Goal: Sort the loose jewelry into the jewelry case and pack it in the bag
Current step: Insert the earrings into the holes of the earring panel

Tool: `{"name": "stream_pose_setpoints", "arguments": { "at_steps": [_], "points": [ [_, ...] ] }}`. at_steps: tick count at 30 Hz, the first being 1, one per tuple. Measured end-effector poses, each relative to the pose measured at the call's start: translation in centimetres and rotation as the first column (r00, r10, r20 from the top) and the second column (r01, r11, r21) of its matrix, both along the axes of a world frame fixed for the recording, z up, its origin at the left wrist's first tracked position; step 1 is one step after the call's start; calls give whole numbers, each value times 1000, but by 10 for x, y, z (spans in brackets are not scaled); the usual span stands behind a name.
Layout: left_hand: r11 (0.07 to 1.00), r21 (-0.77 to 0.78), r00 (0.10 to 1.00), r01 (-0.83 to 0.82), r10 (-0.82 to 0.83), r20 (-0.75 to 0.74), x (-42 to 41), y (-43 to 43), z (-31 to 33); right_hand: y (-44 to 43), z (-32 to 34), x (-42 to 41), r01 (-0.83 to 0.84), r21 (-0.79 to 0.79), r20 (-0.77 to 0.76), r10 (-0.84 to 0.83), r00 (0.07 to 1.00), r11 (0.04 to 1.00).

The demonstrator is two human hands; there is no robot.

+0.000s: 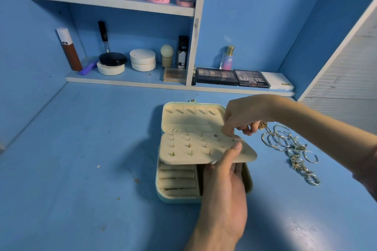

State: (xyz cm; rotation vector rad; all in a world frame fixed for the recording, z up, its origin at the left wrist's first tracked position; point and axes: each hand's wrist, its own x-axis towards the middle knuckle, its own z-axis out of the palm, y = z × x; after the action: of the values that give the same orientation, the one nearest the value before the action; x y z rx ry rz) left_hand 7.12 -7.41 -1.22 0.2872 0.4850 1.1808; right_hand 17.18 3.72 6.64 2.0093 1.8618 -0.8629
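Teal jewelry case sits open near the middle of the blue table, lid laid back toward the shelves. The beige earring panel is lifted off the base and tilted, with several stud posts sticking up through it. Left hand grips the panel's near right edge, thumb on top and fingers curled underneath. Right hand reaches in from the right, fingertips bunched in a pinch at the panel's far right corner; whether a stud sits between them is too small to tell. Ring rolls show in the base under the panel. The loose jewelry pile, silver hoops, rings and a chain, lies on the table just right of the case. Eyeshadow palettes and a perfume bottle are on the low shelf behind.
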Motion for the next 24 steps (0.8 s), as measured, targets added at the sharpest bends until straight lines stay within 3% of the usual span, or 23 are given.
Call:
{"name": "stream_pose_setpoints", "arguments": {
  "at_steps": [5, 9, 12, 17, 24],
  "points": [
    [995, -100, 1000, -10, 12, 19, 2, 1, 2, -11, 3, 23, 71, 151, -41, -66, 997, 986],
    [993, -115, 999, -3, 7, 36, 3, 1, 5, -24, -7, 35, 143, -3, -87, -143, 986, 990],
    [990, -141, 998, -2, 11, 61, 3, 2, 8, -35, -14, 39, 160, -67, -250, -172, 953, 985],
    [991, -132, 999, 10, -4, 49, 1, 2, 12, -44, -24, 47, 247, -172, -533, -301, 791, 953],
    [989, -129, 997, 68, -63, 41, -4, 2, 11, -46, -32, 47, 297, -243, -626, -383, 679, 923]
  ]
}}
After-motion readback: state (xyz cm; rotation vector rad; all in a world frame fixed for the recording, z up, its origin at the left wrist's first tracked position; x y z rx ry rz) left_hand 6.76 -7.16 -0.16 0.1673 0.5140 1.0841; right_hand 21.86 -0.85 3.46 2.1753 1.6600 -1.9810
